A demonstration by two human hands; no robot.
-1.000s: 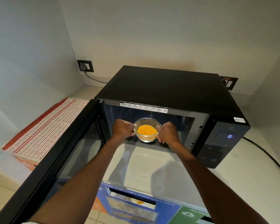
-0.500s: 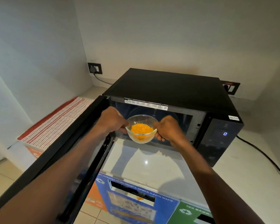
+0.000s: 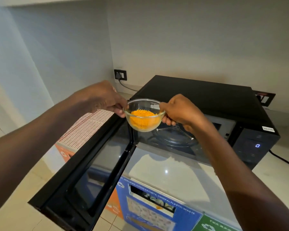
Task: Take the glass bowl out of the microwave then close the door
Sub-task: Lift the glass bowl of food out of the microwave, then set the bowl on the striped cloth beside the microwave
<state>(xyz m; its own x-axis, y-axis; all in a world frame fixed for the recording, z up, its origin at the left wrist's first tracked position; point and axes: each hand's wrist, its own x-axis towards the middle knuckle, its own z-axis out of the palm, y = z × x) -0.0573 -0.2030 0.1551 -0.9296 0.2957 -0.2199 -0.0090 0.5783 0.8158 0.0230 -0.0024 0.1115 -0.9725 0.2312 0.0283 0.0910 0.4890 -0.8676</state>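
Observation:
A clear glass bowl (image 3: 144, 119) holding orange shredded food hangs in the air in front of the black microwave (image 3: 198, 95), outside its cavity. My left hand (image 3: 105, 97) grips the bowl's left rim and my right hand (image 3: 180, 110) grips its right rim. The microwave door (image 3: 97, 165) is swung wide open to the left, out over the counter edge. Inside the cavity the glass turntable (image 3: 175, 139) lies bare.
The microwave stands on a pale counter (image 3: 170, 172). A red-striped cloth (image 3: 87, 127) lies to its left. Wall sockets (image 3: 120, 75) sit behind, and a black cable (image 3: 284, 160) runs off to the right. Below the counter front are blue and green waste bins (image 3: 157, 205).
Both hands have lifted the bowl out of the cavity, up and towards me. The view has tilted upward and shifted right.

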